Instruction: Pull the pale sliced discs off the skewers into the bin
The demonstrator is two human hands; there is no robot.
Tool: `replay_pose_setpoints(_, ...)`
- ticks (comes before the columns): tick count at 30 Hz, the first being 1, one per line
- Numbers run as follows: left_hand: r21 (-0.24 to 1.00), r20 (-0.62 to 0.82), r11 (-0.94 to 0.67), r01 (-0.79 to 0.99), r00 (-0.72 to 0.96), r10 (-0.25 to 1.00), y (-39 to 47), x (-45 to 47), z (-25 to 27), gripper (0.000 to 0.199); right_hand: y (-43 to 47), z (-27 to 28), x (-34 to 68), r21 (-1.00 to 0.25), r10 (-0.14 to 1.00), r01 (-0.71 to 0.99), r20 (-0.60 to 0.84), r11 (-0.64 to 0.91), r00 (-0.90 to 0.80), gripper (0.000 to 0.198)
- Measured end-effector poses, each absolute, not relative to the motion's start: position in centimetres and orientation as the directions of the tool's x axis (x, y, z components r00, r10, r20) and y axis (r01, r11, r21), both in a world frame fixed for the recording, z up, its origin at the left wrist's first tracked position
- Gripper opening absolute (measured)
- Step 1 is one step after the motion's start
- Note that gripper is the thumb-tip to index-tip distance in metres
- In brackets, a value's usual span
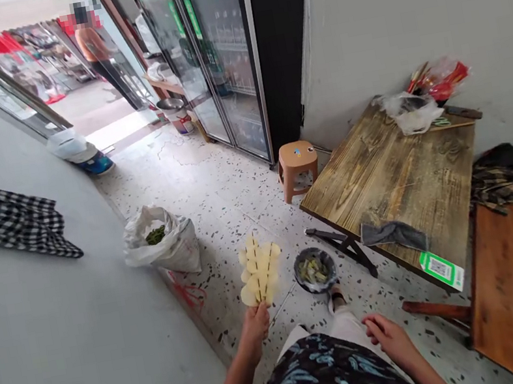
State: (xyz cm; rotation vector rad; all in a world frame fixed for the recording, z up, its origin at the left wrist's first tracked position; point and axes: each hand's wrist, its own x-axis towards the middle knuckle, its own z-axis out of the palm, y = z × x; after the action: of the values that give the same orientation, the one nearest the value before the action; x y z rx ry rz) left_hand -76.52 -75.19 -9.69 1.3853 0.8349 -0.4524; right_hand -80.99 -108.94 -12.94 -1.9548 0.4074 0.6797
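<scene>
In my left hand (pixel 258 324) I grip the lower ends of a few thin skewers of pale yellow potato slices (pixel 260 269). The fingers are closed around the sticks, and the round slices overlap above the terrazzo floor. My right hand (pixel 385 333) hangs beside my right leg, its fingers curled in, with nothing visible in them. Between the hands and farther forward, a black-lined basin (pixel 319 288) stands on the floor near my foot. Pale and green pieces of food (pixel 313 269) lie inside it.
A white sack (pixel 182 248) with green contents stands by the left wall. To the right are a wooden table (pixel 373 178), a bench (pixel 502 288) and an orange stool (pixel 297 158). A glass-door fridge (pixel 235 70) stands ahead; a person (pixel 94 45) is outside the doorway.
</scene>
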Motion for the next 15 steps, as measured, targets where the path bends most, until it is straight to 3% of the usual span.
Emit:
replay_pose_setpoints(9,0.663,-0.729,0.203,0.721,0.559,0.395,-81.9,-72.1,-10.9,0.038,-111.1,-15.1,-69.7,-0.765,0.285,-0.47,-0.616,-0.44,0.735,0.038)
replay_pose_setpoints(15,0.73,-0.603,0.12,0.673,0.552,0.575,-85.9,-69.0,-13.4,0.019,-105.5,-16.5,-61.0,-0.798,0.486,-0.492,-0.603,-0.348,0.633,0.04)
